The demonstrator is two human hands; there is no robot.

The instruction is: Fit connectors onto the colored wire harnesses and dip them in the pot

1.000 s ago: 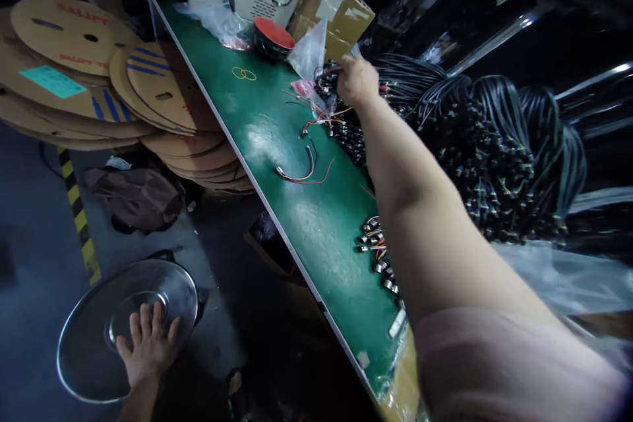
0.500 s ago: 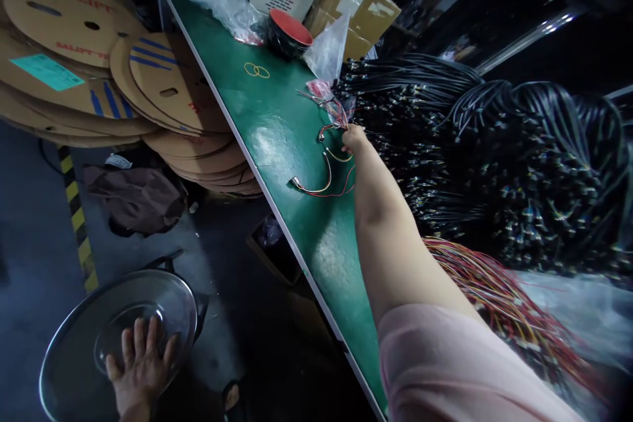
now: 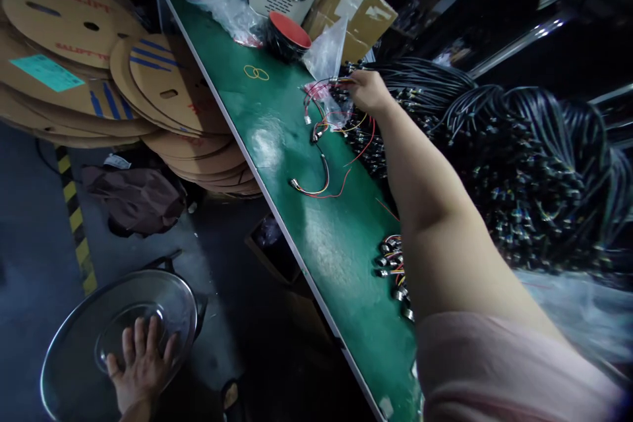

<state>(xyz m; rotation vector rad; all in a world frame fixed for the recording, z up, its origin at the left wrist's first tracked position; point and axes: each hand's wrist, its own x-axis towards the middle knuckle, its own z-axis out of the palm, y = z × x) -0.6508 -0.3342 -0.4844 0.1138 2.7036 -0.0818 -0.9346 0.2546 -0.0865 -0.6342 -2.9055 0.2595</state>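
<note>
My right hand (image 3: 368, 90) reaches far along the green table, its fingers closed on thin coloured wires (image 3: 341, 81). Red and dark leads droop from the grip to a small white connector (image 3: 307, 120). Beneath the hand lies a clear bag with pink contents (image 3: 336, 109). A wire lead with a metal connector (image 3: 295, 184) rests on the tabletop, its red, yellow and black wires curving away. My left hand (image 3: 141, 362) is low at the left, fingers spread flat on the round, shiny stool seat (image 3: 64, 356). The right fingertips are partly hidden.
Black cables (image 3: 519, 119) are heaped along the right. Several connector leads (image 3: 393, 264) lie beside my forearm. Two yellow rubber bands (image 3: 256, 72), a red-topped black roll (image 3: 289, 33) and a cardboard box (image 3: 366, 10) are farther up the green table (image 3: 326, 244). Cardboard reels (image 3: 74, 26) are stacked left.
My right hand has moved farther up the table with the wires in it. Connector leads beside the forearm have come into view. My left hand has stayed on the stool.
</note>
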